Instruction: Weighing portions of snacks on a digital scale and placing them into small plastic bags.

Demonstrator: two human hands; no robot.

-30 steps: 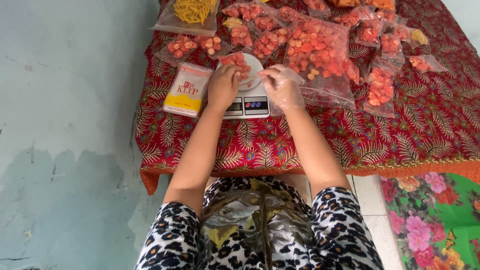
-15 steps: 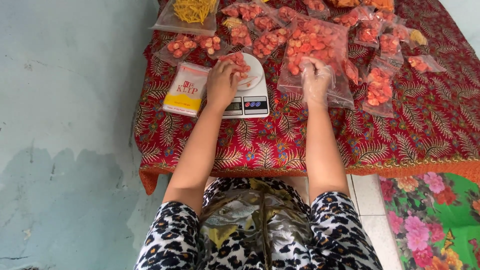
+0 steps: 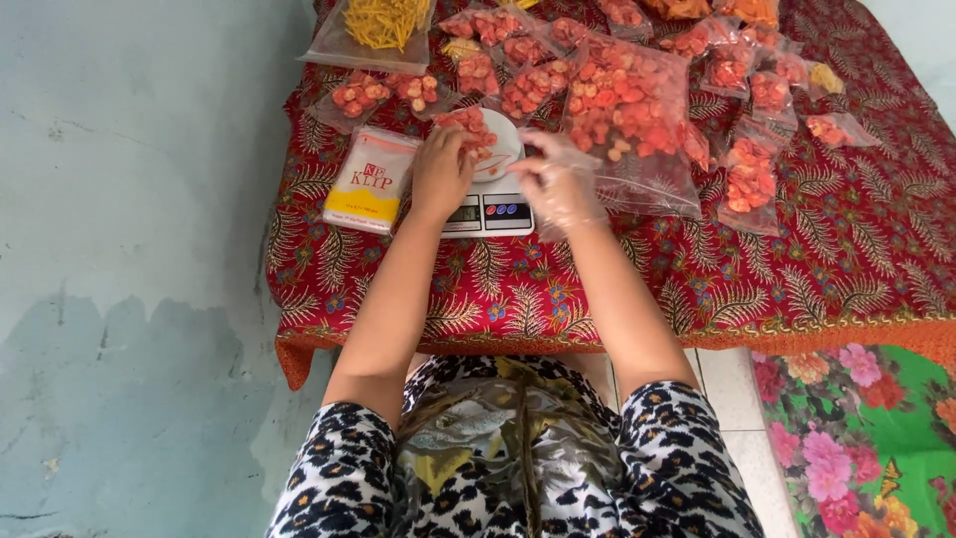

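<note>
My right hand [image 3: 560, 184], in its thin clear plastic glove, has come back from the big bag of orange-red crackers [image 3: 629, 110], where it was half a second ago, and now sits at the right edge of the small digital kitchen scale [image 3: 488, 189], fingers pinched together. I judge it carries a few pieces, though the glove and the blur keep me from seeing them. My left hand [image 3: 441, 171] has not moved: bare, it rests on the scale's left side with its fingers curled on the mouth of the small clear bag of crackers [image 3: 470, 128] lying on the white round platform. So the two hands are close again, meeting over that small bag, which reads to me as another pinch going in to bring the weight up.

The big bag lies open just right of the scale, touching it or nearly so. To the left lies a flat pack of zip bags [image 3: 371, 179], white with a yellow band. Filled small bags [image 3: 749, 177] are scattered across the red leaf-patterned cloth [image 3: 817, 269], and a bag of yellow stick snacks [image 3: 381, 25] sits at the far left corner.
</note>
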